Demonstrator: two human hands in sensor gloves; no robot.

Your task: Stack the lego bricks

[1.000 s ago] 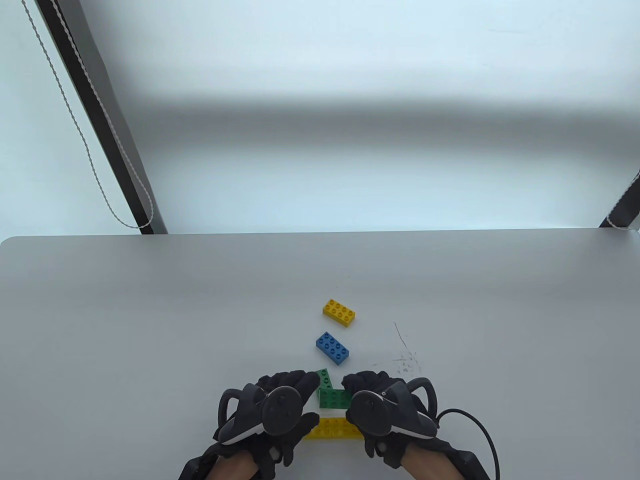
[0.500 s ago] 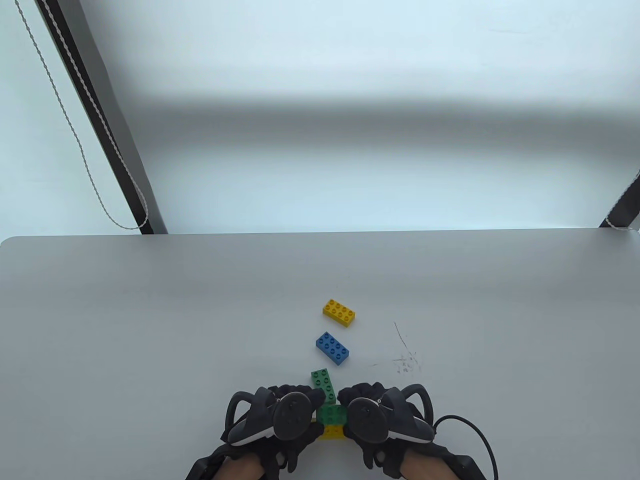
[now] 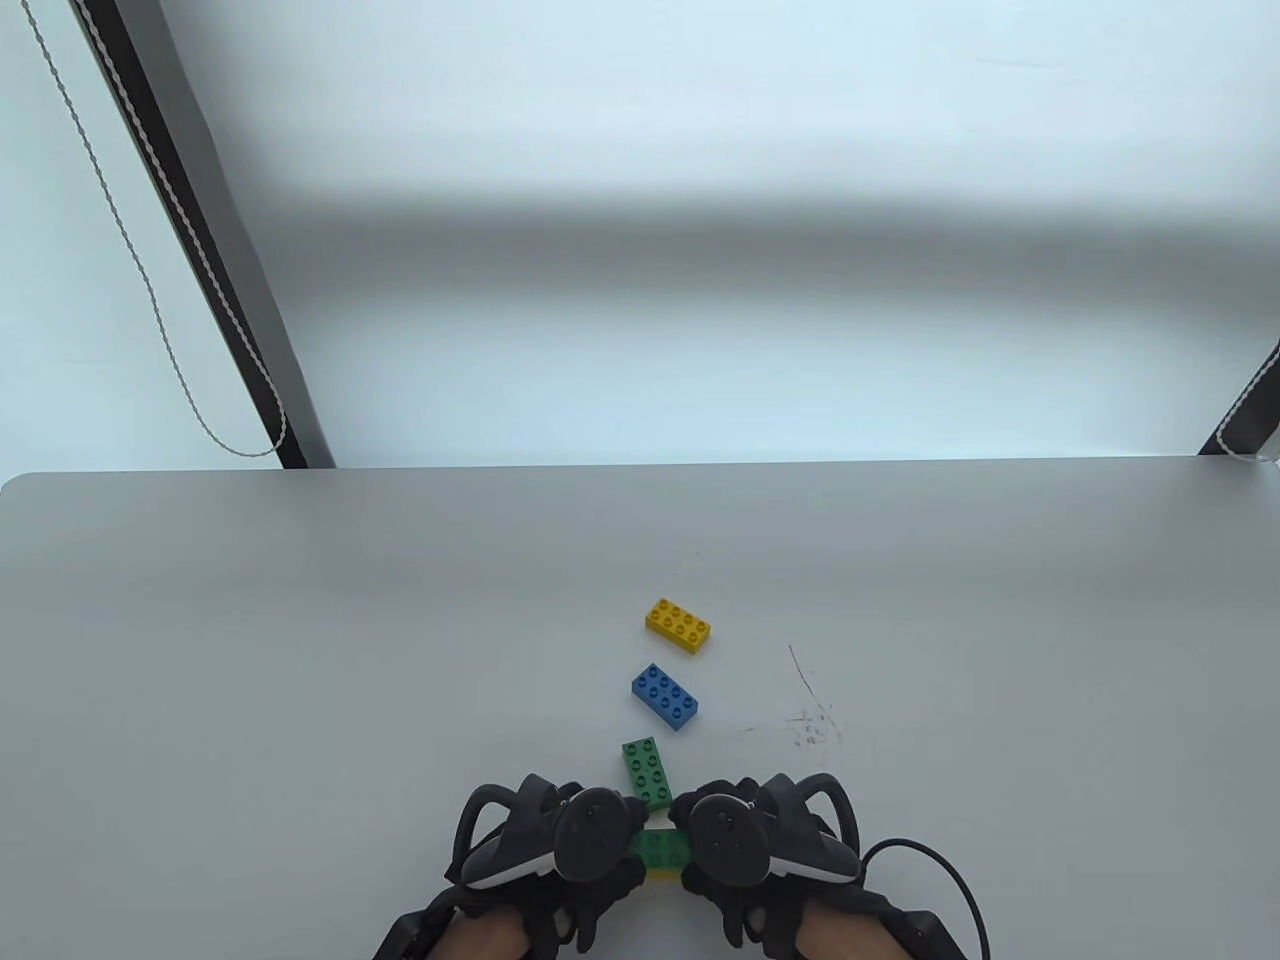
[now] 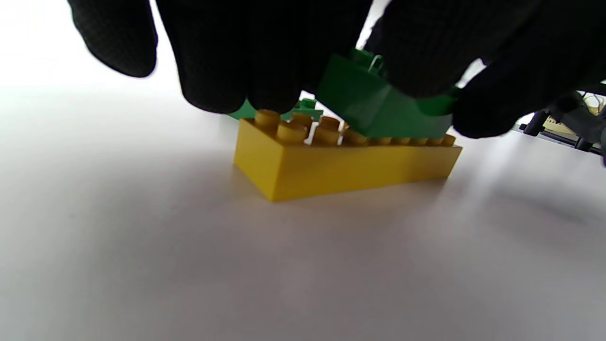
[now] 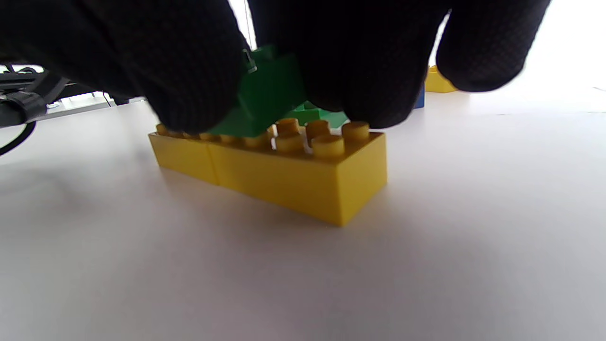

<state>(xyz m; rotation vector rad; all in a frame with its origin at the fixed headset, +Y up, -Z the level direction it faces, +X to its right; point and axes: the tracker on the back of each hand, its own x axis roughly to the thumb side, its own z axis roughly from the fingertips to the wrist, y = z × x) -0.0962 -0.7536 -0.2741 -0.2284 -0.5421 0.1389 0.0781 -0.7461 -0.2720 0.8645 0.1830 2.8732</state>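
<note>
Both gloved hands meet at the table's near edge. My left hand (image 3: 622, 822) and right hand (image 3: 690, 808) hold a green brick (image 3: 662, 848) between their fingertips. It sits tilted over the studs of a long yellow base (image 3: 662, 873) lying on the table. In the left wrist view the green brick (image 4: 378, 111) slants down onto the right half of the yellow base (image 4: 341, 170), with fingers (image 4: 265, 61) over it. In the right wrist view the green brick (image 5: 270, 97) is pinched above the yellow base (image 5: 284, 175), which has a seam in it.
A second green brick (image 3: 647, 772) lies just beyond the hands. A blue brick (image 3: 665, 697) and a yellow brick (image 3: 678, 625) lie farther back. Pen marks (image 3: 810, 720) are on the table to the right. A cable (image 3: 950, 880) trails from the right hand.
Both hands have moved closer together and toward the near edge, bringing the held green brick over the yellow base. The second green brick is now uncovered.
</note>
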